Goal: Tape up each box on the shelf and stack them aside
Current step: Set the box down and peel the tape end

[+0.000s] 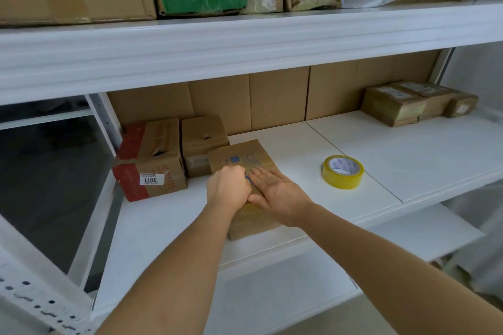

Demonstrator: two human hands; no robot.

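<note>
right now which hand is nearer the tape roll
The right hand. It lies flat on the box, on the side towards the tape roll, with bare shelf between them. The left hand is curled on the box's far side, further from the roll.

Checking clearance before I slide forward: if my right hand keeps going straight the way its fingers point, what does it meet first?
Likely the plain box behind the box your right hand rests on; depth unclear.

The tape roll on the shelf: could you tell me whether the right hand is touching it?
Apart. The head view shows the tape roll standing alone with bare white shelf between it and the right hand, which lies flat on the box.
</note>
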